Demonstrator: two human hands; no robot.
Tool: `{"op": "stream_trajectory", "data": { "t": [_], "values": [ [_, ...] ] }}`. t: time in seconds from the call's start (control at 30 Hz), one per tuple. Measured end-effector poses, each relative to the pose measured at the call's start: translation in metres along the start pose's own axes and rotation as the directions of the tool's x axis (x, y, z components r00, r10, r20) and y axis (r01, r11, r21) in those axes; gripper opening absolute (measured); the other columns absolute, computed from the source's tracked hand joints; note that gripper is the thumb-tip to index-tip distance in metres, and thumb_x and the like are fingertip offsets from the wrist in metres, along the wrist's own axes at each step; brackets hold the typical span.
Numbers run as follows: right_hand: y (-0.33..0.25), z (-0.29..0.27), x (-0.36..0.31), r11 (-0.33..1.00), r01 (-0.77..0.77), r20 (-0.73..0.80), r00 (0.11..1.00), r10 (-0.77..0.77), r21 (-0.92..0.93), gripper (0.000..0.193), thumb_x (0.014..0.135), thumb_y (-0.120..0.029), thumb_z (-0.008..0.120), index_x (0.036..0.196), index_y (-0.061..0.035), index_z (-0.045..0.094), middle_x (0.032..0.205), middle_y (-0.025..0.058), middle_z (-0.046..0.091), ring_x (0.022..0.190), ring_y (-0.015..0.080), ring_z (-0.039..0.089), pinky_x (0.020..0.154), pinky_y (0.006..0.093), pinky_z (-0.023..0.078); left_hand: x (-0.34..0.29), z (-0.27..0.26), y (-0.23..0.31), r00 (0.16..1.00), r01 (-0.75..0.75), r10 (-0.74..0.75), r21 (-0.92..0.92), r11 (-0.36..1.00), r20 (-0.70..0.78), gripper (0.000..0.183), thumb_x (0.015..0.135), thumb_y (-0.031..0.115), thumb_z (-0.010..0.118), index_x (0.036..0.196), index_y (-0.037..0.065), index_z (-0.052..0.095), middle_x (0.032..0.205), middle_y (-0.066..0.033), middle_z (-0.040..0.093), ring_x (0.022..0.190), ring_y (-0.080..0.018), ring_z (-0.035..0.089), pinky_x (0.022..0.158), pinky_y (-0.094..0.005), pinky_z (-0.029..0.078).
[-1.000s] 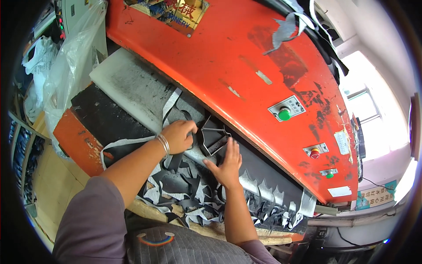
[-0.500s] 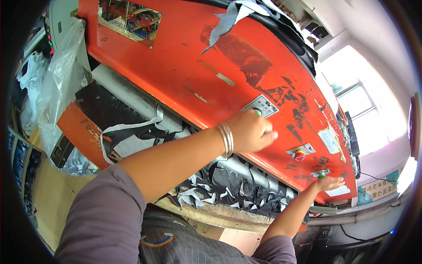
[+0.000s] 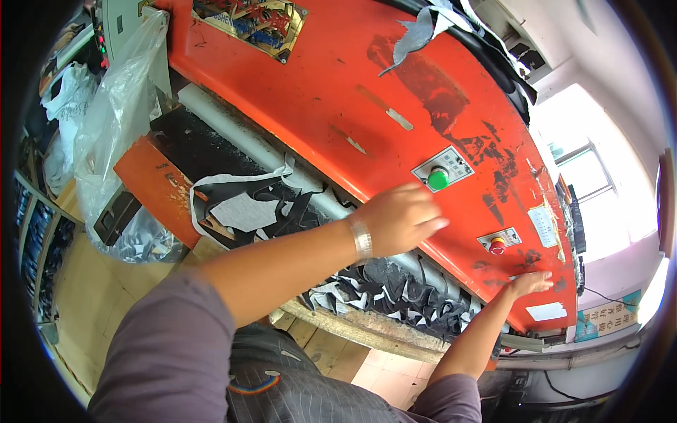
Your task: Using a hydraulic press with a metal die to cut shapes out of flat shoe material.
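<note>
A clear plastic bag (image 3: pixel 106 134) hangs at the 9 o'clock edge, beside the big orange machine housing (image 3: pixel 310 92). Below the housing, cut black and grey sheet scraps (image 3: pixel 247 208) lie on the dark bed by a pale roller (image 3: pixel 233 134). The left hand (image 3: pixel 402 220), a bracelet at its wrist, is raised over the housing's lower edge, fingers loosely together and slightly curled, holding nothing; a green push button (image 3: pixel 438 179) sits just at its 1 o'clock. A red button (image 3: pixel 497 246) lies farther toward 3 o'clock. The right hand (image 3: pixel 527 283) rests flat on the housing's lower right corner, fingers extended together.
</note>
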State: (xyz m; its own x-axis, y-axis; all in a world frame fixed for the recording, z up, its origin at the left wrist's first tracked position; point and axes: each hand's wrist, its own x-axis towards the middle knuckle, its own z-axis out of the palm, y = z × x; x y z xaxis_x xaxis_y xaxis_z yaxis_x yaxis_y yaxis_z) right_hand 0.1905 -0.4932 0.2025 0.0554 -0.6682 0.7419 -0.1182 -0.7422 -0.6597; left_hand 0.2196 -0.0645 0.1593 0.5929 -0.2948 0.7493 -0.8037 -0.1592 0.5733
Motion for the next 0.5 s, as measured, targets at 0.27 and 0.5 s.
{"op": "stream_trajectory", "data": {
  "t": [0.27, 0.5],
  "values": [
    [0.011, 0.006, 0.007, 0.99, -0.056, 0.046, 0.997, 0.062, -0.128, 0.08, 0.097, -0.054, 0.033, 0.146, 0.0065, 0.017, 0.152, 0.029, 0.013, 0.143, 0.0386, 0.013, 0.116, 0.044, 0.012, 0.005, 0.012, 0.005, 0.96, 0.131, -0.179, 0.218, 0.967, 0.216, 0.028, 0.093, 0.024, 0.048, 0.077, 0.005, 0.061, 0.083, -0.0157, 0.06, 0.087, -0.0336, 0.057, 0.078, -0.0438, 0.048],
    [-0.067, -0.02, -0.032, 0.928, -0.151, 0.235, 0.969, 0.072, 0.341, 0.068, 0.098, -0.038, 0.043, 0.145, 0.0062, 0.022, 0.151, 0.0239, 0.023, 0.138, 0.031, 0.028, 0.112, 0.0401, 0.024, -0.165, -0.018, 0.029, 0.488, 0.384, -0.583, 0.44, 0.812, 0.65, 0.037, 0.093, 0.038, 0.048, 0.08, 0.009, 0.067, 0.084, -0.0099, 0.065, 0.086, -0.0292, 0.064, 0.073, -0.0441, 0.052]
  ]
}}
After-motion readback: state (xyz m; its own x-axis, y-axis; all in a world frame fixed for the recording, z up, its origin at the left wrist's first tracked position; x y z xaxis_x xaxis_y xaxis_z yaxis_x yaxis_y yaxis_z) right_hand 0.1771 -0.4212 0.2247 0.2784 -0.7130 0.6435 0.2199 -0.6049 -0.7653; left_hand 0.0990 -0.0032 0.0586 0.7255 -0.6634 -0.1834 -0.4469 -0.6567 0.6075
